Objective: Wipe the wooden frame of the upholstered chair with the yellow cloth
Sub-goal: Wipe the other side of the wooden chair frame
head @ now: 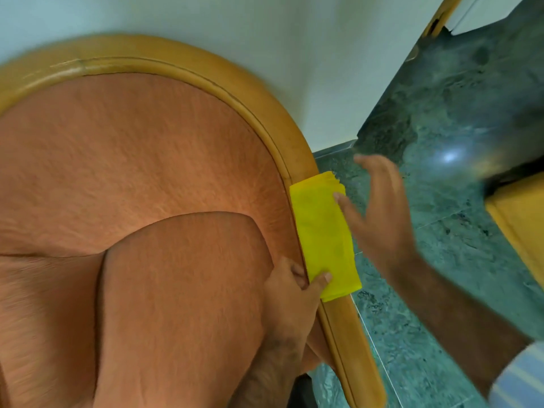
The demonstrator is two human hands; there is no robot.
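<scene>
A folded yellow cloth (323, 234) lies draped over the curved wooden frame (212, 78) of the chair, on its right side. The chair's back and cushion are orange upholstery (147, 172). My left hand (290, 293) rests at the seam between cushion and frame, with its thumb pressed on the cloth's lower edge. To the right of the cloth is my right hand (379, 207), fingers spread, one fingertip touching the cloth's upper right edge. It holds nothing.
A white wall (265, 39) stands right behind the chair. Dark green marble floor (441, 142) spreads to the right. Another piece of yellow wooden furniture (521, 222) sits at the right edge, and a wooden door frame (441, 16) is at the top right.
</scene>
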